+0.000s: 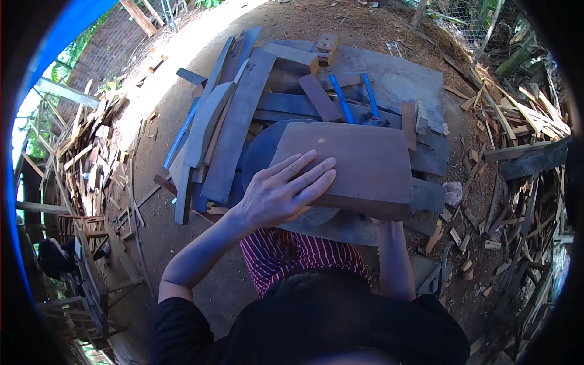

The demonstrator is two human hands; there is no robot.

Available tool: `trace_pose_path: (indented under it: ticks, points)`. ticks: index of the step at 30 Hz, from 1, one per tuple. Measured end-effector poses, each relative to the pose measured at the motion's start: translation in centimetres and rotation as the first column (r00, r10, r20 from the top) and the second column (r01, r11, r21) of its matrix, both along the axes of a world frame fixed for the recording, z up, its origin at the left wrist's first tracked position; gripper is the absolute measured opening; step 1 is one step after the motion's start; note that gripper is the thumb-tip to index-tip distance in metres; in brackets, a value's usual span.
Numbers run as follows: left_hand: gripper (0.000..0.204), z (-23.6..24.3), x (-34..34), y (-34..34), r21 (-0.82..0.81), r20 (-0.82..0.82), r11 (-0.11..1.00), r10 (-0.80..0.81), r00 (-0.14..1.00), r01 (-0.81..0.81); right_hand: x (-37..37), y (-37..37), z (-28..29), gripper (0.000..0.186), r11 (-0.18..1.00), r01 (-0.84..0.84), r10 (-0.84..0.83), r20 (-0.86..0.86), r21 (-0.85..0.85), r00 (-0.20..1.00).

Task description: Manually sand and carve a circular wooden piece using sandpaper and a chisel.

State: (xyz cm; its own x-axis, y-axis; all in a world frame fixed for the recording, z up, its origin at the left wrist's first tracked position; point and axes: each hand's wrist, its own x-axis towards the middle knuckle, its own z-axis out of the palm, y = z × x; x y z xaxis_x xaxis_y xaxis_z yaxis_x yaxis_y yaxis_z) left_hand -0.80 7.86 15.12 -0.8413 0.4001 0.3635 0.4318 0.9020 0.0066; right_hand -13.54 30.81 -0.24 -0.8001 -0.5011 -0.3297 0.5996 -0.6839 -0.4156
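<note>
A thick, reddish-brown wooden block [359, 155] is tilted in front of me, above my lap and the near side of the work surface. My left hand [283, 188] rests on its top face near the left end. The fingers there are stretched out and slightly apart, pointing to the right; the thumb is not clearly visible. Beneath the right end of the block comes my right hand [384, 222], of which little but the wrist shows. Its fingers are hidden by the wood. Behind the block's left end is a dark round disc [255, 155], partly covered.
Long planks [240, 128] lie stacked at the left, beside a blue bar [181, 135]. Two blue handles [342, 100] stick up beyond the block. A wide flat board [401, 73] lies at the back. Heaps of scrap wood [529, 128] border the dirt floor on both sides.
</note>
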Motion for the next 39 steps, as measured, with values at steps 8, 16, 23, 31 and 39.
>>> trace_pose_path:
  ticks: [8, 16, 23, 31, 39]
  points:
    - [0.044, -0.4, 1.4, 0.3, -0.085, -0.236, 0.985, -0.166, 0.958, 0.150, -0.7, 1.1, 1.8, 0.063, 0.826, 0.468, -0.284, -0.487, 0.313, 0.826]
    - [0.058, 2.5, 0.6, 0.4, 0.568, 0.126, 0.813, -0.239, 0.963, 0.127, -3.2, 8.5, 6.3, 0.068, 0.772, 0.384, -0.300, -0.241, 0.508, 0.923]
    - [0.061, 0.8, -1.1, 1.7, 0.875, 0.346, 0.462, -0.386, 0.855, -0.145, 2.3, 14.0, 4.0, 0.091, 0.957, -0.034, 0.187, -0.522, 0.288, 0.832]
    - [0.044, -5.3, -4.8, -0.4, 0.680, 0.572, -0.285, -0.370, 0.732, -0.675, 1.4, 6.1, 6.5, 0.059, 0.895, 0.177, -0.149, -0.099, 0.409, 0.984]
    - [0.043, -16.1, -5.3, -3.5, 0.209, 0.030, 0.723, 0.669, 0.743, -0.659, -13.6, 4.5, 5.7, 0.069, 0.843, 0.354, -0.381, -0.015, 0.406, 0.924]
